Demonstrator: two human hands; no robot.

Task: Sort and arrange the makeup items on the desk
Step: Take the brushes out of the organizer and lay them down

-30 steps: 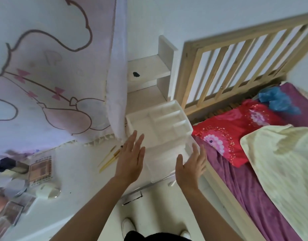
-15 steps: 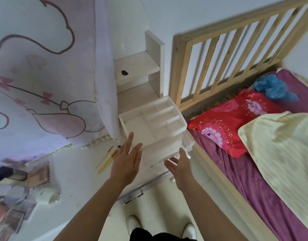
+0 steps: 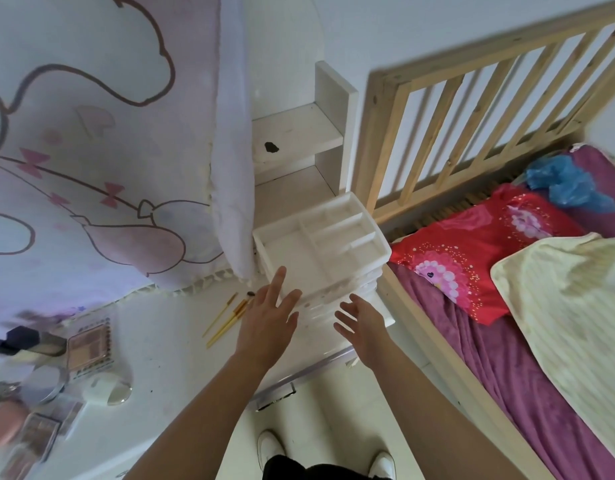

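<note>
A white plastic organizer (image 3: 320,251) with an empty divided top tray and drawers below stands at the right end of the white desk (image 3: 167,348). My left hand (image 3: 269,322) reaches toward its front left corner with straight fingers; the fingertips lie at the tray's rim. My right hand (image 3: 363,322) is held palm up with spread fingers just in front of the drawers. Thin yellow-handled brushes (image 3: 226,318) lie left of my left hand. Eyeshadow palettes (image 3: 89,346), a round white compact (image 3: 107,393) and several other makeup items crowd the desk's left edge.
A pink cartoon cloth (image 3: 91,168) hangs over the desk's back. White shelves (image 3: 295,133) rise behind the organizer. A wooden bed frame (image 3: 472,109) with a red pillow (image 3: 472,251) and a pale blanket (image 3: 569,306) stands close on the right.
Both hands have moved forward toward the organizer. The right hand has turned from edge-on to palm up in front of the drawers. The view has shifted slightly to the right.
</note>
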